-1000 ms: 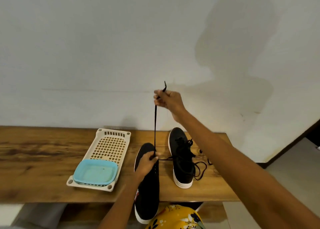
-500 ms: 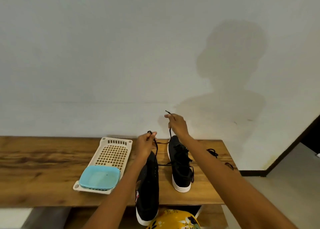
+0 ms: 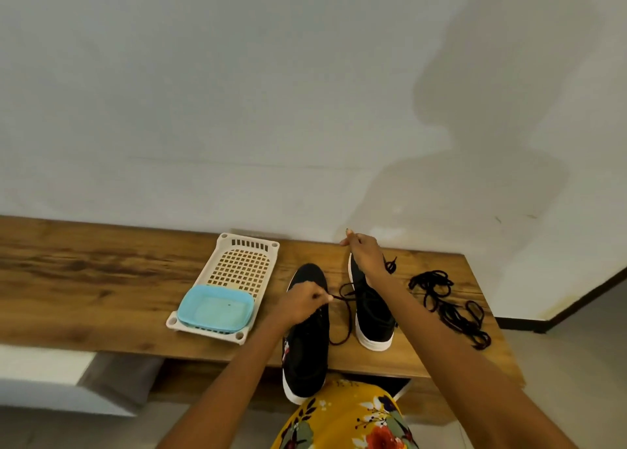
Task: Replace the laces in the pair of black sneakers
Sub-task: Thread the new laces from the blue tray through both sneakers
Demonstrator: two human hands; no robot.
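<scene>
Lacing a black sneaker at the wooden table's front edge
Left hand pinches the thin black lace over the near black white-soled sneaker; right hand pinches its other end.

We count two sneakers on the desk, one overhanging the near edge and one a little to its right. We count two hands: the left hand over the first sneaker, the right hand over the toe of the second. We see one lace running between the sneakers, and one loose heap of laces toward the desk's right edge; how many strands it holds we cannot tell. We count one white basket and one blue tub sitting in its near end.
</scene>
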